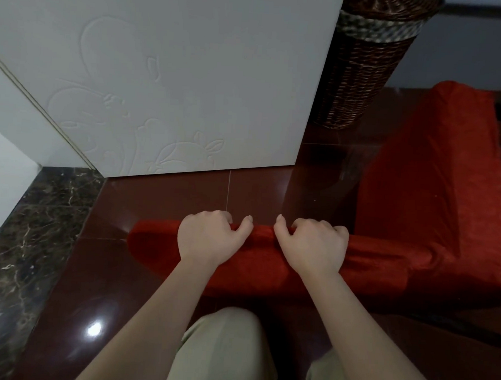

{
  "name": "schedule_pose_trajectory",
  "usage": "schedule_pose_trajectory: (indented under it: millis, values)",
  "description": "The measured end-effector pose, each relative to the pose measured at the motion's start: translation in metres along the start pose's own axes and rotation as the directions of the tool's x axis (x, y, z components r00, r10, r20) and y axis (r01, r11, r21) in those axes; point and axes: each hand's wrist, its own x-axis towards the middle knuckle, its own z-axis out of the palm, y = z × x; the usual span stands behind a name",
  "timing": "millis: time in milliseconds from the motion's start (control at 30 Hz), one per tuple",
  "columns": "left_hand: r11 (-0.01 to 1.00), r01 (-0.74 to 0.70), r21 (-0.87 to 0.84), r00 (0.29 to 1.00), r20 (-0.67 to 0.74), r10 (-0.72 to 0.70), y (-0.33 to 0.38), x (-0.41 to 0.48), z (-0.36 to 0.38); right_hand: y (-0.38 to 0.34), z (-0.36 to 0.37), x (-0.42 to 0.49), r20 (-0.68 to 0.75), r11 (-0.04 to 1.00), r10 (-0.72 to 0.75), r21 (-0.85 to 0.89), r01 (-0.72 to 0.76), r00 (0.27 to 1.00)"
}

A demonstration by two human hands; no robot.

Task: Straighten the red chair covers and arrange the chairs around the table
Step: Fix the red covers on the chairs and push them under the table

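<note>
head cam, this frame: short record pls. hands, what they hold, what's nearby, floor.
left hand: fingers curled over the top edge of the red fabric chair cover
right hand: grips the same edge, beside the left hand
cover state: bunched into a roll along that edge
right of it: larger red fabric-covered shape meeting the roll; same chair or not, cannot tell
behind: brown woven wicker basket beside white embossed panel
floor: glossy dark red tiles, dark marble strip at left

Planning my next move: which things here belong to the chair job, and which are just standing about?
Job: left hand, right hand, both gripping the near red chair cover; second red-covered chair.
Bystanders: wicker basket, white embossed panel, marbled floor border.
</note>
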Motion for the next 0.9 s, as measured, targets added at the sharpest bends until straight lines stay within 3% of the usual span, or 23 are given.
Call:
schedule_pose_trajectory:
  millis: [300, 400, 500, 600, 733, 900]
  values:
    - [0.995, -0.08, -0.061, 0.995, 0.061, 0.083, -0.008, -0.005, -0.008, -0.001, -0.011, 0.0, 0.137, 0.999, -0.005, -0.032, 0.01, 0.991]
    - [0.984, -0.101, -0.144, 0.995, 0.011, 0.103, -0.026, -0.005, -0.017, -0.008, -0.015, 0.001, 0.187, 0.999, 0.026, 0.016, -0.029, 0.982]
    - [0.97, -0.056, -0.237, 0.996, -0.085, 0.036, -0.056, -0.006, -0.031, -0.034, -0.019, -0.005, 0.177, 0.999, -0.008, 0.039, 0.001, 0.984]
    - [0.936, 0.06, -0.347, 0.991, -0.093, -0.099, -0.094, -0.007, -0.041, -0.074, -0.023, -0.016, 0.169, 0.993, -0.106, 0.077, 0.094, 0.98]
    - [0.792, 0.284, -0.54, 0.95, 0.045, -0.31, -0.14, -0.013, -0.044, -0.132, -0.023, -0.022, 0.181, 0.971, -0.223, 0.129, 0.201, 0.958]
    - [0.543, 0.438, -0.717, 0.881, 0.221, -0.418, -0.163, -0.031, -0.029, -0.191, -0.012, -0.031, 0.296, 0.952, -0.304, 0.068, 0.298, 0.906]
